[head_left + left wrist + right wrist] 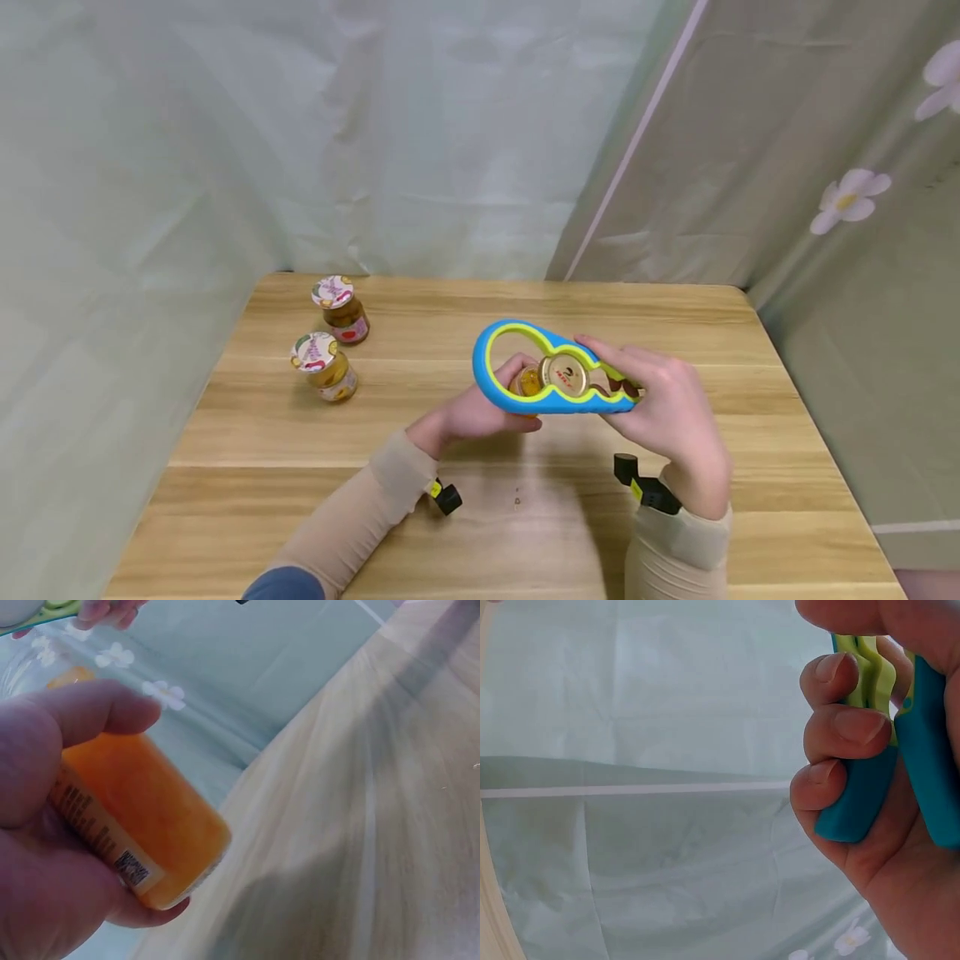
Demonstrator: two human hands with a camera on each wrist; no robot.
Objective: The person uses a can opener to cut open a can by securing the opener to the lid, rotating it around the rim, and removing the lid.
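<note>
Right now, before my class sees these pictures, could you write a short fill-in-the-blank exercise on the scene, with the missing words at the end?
1. In the head view, the right grip holds an opener whose outer rim is ____.
2. The left grip holds a jar whose contents look ____ in the left wrist view.
3. The other jars standing on the table number ____.

Missing words: blue; orange; two.

Wood-grain tbl. (420, 517), lt. brown, planked look. Two lidded jars upright, far L: dark jar (348, 322) at rear, yellow jar (334, 380) just in front. Small mark (517, 501) nr. ctr. front, unident.
</note>
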